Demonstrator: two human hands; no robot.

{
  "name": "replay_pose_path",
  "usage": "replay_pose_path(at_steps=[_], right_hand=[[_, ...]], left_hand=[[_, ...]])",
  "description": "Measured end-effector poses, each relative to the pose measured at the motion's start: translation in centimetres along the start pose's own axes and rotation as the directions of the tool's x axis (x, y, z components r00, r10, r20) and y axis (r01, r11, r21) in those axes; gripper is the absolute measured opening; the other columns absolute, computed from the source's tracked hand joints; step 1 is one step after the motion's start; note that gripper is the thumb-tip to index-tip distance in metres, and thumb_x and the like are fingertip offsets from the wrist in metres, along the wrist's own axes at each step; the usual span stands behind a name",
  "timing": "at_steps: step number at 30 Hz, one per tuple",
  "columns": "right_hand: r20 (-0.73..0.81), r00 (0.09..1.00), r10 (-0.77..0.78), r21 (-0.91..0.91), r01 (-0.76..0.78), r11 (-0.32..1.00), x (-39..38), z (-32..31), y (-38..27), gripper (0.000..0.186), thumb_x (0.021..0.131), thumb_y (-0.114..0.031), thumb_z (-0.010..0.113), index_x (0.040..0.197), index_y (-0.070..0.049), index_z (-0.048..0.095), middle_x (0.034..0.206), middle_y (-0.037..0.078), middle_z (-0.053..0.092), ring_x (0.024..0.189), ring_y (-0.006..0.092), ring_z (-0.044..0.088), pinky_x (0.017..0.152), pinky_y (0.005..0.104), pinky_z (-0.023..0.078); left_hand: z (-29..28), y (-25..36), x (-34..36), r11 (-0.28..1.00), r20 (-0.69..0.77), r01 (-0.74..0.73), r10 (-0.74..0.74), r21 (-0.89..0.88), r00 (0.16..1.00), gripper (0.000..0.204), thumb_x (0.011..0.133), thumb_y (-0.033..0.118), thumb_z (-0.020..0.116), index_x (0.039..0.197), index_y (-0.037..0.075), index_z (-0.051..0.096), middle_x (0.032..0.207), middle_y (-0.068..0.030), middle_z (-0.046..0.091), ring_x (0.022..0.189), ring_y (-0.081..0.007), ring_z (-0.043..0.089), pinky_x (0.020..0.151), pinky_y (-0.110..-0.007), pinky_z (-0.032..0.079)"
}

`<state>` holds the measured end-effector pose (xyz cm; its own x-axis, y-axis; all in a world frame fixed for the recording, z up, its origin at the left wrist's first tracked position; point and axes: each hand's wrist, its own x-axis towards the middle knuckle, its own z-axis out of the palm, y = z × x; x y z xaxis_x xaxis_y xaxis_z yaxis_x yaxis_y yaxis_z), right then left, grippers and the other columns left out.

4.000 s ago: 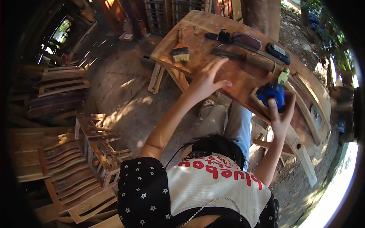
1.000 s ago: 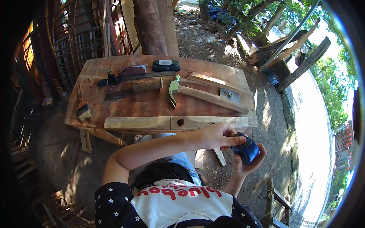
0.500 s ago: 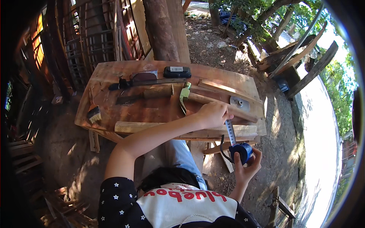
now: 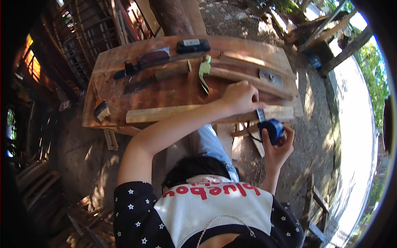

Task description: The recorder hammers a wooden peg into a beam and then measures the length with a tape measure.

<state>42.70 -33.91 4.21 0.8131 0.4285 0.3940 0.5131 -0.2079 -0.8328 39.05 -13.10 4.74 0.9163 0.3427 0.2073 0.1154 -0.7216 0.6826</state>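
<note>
Over the near right part of the wooden table (image 4: pixel 165 99), my left hand (image 4: pixel 242 98) pinches the end of a short run of metal tape. The blue tape measure (image 4: pixel 271 131) that it comes from is gripped in my right hand (image 4: pixel 279 149), just off the table's near edge; a dark wrist strap hangs from it. A pale wooden strip (image 4: pixel 161 114) lies along that near edge, partly under my left forearm. Just beyond my left hand is a hammer (image 4: pixel 248 81) with a light green head and a wooden handle.
A paintbrush (image 4: pixel 101 110) lies at the table's left. Farther back are a wooden-handled blade (image 4: pixel 171 71), a black case (image 4: pixel 193 46), another wooden strip (image 4: pixel 256 63) and a metal plate (image 4: pixel 271 77). A tree trunk (image 4: pixel 171 16) rises behind the table.
The tape measure has come closer to my left hand, so less tape shows between them. My view has tilted, and the table sits higher in the picture.
</note>
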Motion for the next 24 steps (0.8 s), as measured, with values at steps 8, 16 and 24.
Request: replay_pose_path(at_steps=[8,16,24], right_hand=[[-0.016,1.0,0.02,-0.099,-0.021,0.995,0.0,1.1,0.1,0.052,0.074,-0.022,0.084,0.109,-0.001,0.051,0.073,0.011,0.067,0.062,0.0122,0.067,0.053,0.0217,0.05],[0.021,0.999,-0.032,-0.181,0.035,0.983,-0.9,0.9,0.0,0.054,0.075,-0.022,0.084,0.113,0.0,0.054,0.075,0.013,0.068,0.062,0.0148,0.068,0.053,0.024,0.052],[-0.008,0.995,-0.102,-0.14,0.1,0.985,-1.1,1.8,0.1,0.056,0.076,-0.016,0.081,0.123,-0.002,0.055,0.097,0.016,0.069,0.077,0.0201,0.071,0.062,0.0286,0.058]], left_hand=[[0.0,-0.4,0.7,0.997,0.033,0.07,-0.071,0.024,0.997,0.05,0.072,0.06,0.073,0.076,0.011,0.074,0.072,-0.0089,0.066,0.072,-0.0252,0.066,0.068,-0.038,0.051],[1.0,-0.9,0.2,0.998,-0.005,0.011,-0.01,0.065,1.0,0.056,0.073,0.065,0.07,0.074,0.009,0.072,0.065,-0.0057,0.063,0.066,-0.0202,0.064,0.063,-0.036,0.049],[1.0,-1.0,0.4,0.999,-0.002,0.004,-0.003,0.053,1.0,0.055,0.073,0.064,0.071,0.072,0.009,0.071,0.066,-0.0057,0.064,0.066,-0.0198,0.064,0.063,-0.035,0.049]])
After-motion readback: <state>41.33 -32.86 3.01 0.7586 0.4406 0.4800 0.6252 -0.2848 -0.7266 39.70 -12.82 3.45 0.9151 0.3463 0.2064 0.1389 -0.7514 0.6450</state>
